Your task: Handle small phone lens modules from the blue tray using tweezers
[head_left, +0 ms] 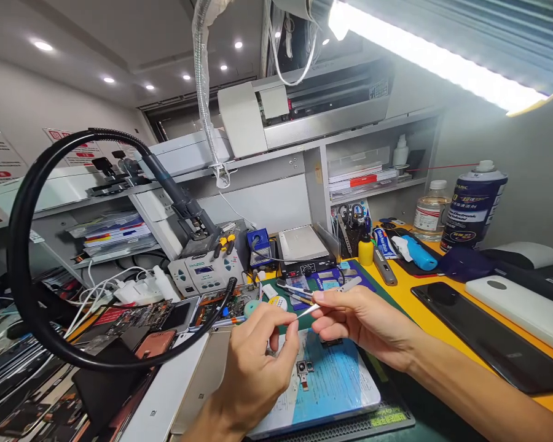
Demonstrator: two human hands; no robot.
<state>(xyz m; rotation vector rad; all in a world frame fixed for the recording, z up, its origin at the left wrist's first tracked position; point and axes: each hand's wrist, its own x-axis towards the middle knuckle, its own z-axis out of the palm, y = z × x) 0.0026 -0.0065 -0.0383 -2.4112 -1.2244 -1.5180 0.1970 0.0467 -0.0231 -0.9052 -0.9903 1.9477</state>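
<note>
My right hand (364,322) pinches a thin white pointed stick (308,311) between thumb and fingers, its tip aimed left. The stick's tip meets the fingertips of my left hand (265,362), whose thumb and fingers are closed together; anything tiny between them is too small to make out. Below both hands lies a blue and white box (345,380). On the box, just right of my left hand, rests a small camera module (303,368) with a short flex strip. A second small dark part (332,342) sits near the box's far edge, beneath my right hand.
A black hose (105,366) loops over phones and boards at left. Behind the hands are a soldering station (207,270) and tools. A black phone (479,334), a white phone (520,313) and a spray can (474,205) are at right. A lamp (433,58) hangs above.
</note>
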